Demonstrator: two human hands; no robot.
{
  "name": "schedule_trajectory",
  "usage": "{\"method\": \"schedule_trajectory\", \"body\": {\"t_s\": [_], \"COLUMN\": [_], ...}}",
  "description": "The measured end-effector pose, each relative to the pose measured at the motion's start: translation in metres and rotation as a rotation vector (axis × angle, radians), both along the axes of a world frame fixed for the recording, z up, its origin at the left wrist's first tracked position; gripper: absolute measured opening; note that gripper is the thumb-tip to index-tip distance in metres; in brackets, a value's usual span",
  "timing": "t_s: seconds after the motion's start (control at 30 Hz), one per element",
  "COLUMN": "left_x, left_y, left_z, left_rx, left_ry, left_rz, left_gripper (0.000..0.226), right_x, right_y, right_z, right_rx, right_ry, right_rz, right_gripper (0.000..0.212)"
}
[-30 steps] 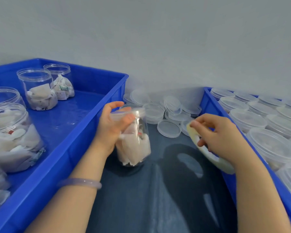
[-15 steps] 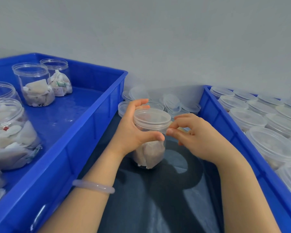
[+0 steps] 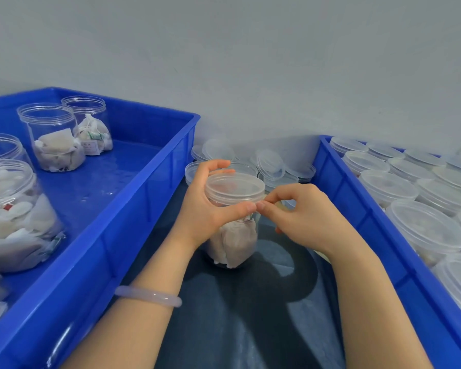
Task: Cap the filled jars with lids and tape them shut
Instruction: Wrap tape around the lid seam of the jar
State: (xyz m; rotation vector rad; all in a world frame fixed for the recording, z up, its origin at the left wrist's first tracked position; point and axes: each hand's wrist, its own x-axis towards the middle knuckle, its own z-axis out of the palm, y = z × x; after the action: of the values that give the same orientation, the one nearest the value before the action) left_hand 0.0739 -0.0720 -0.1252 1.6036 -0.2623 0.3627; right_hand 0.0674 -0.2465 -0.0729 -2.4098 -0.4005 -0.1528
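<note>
My left hand [image 3: 205, 209] is wrapped around the jar [image 3: 233, 235], thumb across its near side just under the lid [image 3: 234, 188], a firm grip holding it upright on the dark counter [image 3: 250, 315]. My right hand [image 3: 301, 217] pinches thumb and forefinger together right at the lid's right edge, touching my left thumb tip; whether there's tape in that pinch I cannot tell. The lid sits flat on top, pale pouches packed inside the jar below. A pale bangle [image 3: 149, 296] rides my left wrist. Just beyond, loose lids [image 3: 272, 163] are heaped against the wall. On the left, a blue tray [image 3: 133, 209] carries open filled jars [image 3: 53, 139]; on the right, another blue tray [image 3: 357, 209] is packed with capped jars [image 3: 389, 187].
</note>
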Motion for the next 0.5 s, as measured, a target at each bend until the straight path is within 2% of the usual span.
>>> {"method": "schedule_trajectory", "body": {"t_s": [0.2, 0.37, 0.5], "left_x": [0.002, 0.003, 0.005], "left_y": [0.010, 0.014, 0.017], "left_z": [-0.002, -0.001, -0.001], "left_rx": [-0.155, -0.206, -0.262], "left_ry": [0.036, 0.082, 0.107], "left_rz": [-0.108, -0.238, -0.272], "left_gripper": [0.074, 0.075, 0.078], "right_x": [-0.001, -0.001, -0.001], "right_y": [0.013, 0.002, -0.011], "right_z": [-0.002, -0.002, 0.000], "right_rx": [0.147, 0.221, 0.310], "right_ry": [-0.031, 0.194, 0.234], "right_rz": [-0.090, -0.038, 0.093], "right_gripper": [0.025, 0.043, 0.022]}}
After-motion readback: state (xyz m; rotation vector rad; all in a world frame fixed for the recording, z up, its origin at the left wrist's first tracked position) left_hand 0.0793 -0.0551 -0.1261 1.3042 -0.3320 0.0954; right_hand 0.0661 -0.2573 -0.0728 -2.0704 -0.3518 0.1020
